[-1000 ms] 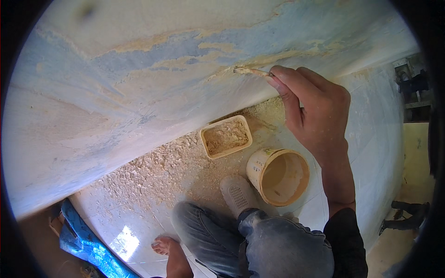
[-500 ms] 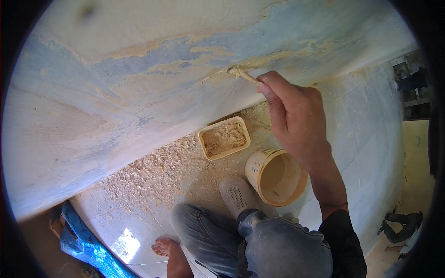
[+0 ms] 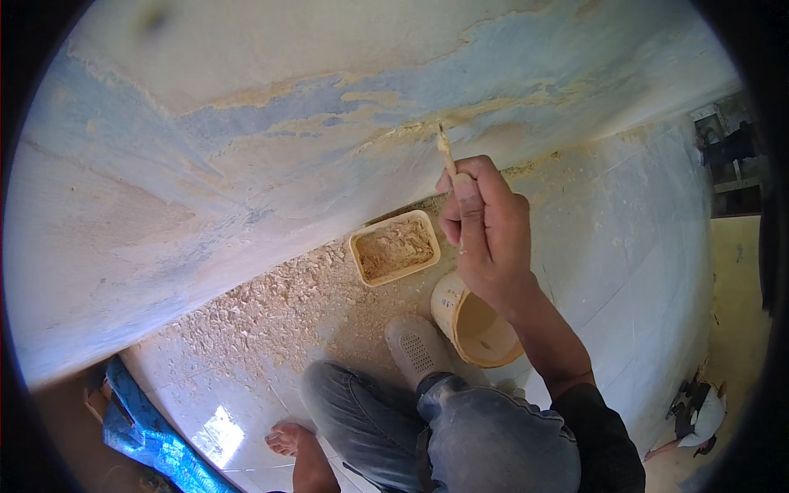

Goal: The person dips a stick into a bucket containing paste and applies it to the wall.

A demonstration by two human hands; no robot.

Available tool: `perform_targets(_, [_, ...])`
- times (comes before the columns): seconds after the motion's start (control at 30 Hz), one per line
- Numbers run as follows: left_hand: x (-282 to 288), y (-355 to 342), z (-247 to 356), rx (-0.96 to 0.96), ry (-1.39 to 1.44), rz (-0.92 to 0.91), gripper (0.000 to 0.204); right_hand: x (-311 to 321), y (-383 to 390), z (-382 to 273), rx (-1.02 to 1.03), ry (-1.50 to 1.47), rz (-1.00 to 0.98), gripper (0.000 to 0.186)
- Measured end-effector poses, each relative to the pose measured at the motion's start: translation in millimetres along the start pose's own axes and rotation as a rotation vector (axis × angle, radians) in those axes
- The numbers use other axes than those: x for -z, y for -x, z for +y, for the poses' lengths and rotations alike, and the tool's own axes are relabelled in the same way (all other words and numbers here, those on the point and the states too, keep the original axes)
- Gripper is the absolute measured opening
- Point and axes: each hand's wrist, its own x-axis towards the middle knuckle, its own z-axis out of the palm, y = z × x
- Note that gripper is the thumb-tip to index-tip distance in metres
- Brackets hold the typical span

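My right hand [image 3: 491, 226] is closed round a narrow, putty-coated scraper [image 3: 445, 151], thumb along its handle. The tool's dark tip points up at the wall [image 3: 271, 181], beside a ridge of yellowish putty [image 3: 411, 129]; whether it touches cannot be told. Bluish and cream patches streak the wall around it. Low at the left, my left hand [image 3: 286, 439] hangs over or rests on the floor beside my bent knee, fingers loosely apart, nothing seen in it. Below my right hand stand a rectangular tub [image 3: 396, 249] of crumbly putty and a round bucket [image 3: 481, 329], partly covered by my forearm.
Putty scraps [image 3: 255, 316] litter the tiled floor [image 3: 608, 271] along the wall's foot. My light perforated shoe [image 3: 413, 349] is beside the bucket. A blue sheet [image 3: 156, 444] lies at the lower left. Another person [image 3: 701, 419] is bent over at the far right.
My right hand has moved a little left and down, and the scraper has swung from slanting left to nearly upright. The other person at the right has shifted posture. My left hand stays about the same.
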Motion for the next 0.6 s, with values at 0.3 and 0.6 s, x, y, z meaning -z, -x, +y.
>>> perform_targets(0.3, [-1.7,3.6,1.3,-0.025,0.067,0.128,0.055,-28.1,-6.9,2.8,-0.005,-0.097,-0.025,0.020])
perform_targets(0.6, [-3.8,-2.6,0.4,-0.014,0.068,0.163,0.055,-36.4,-7.9,-8.3,-0.169,-0.376,-0.135,0.027])
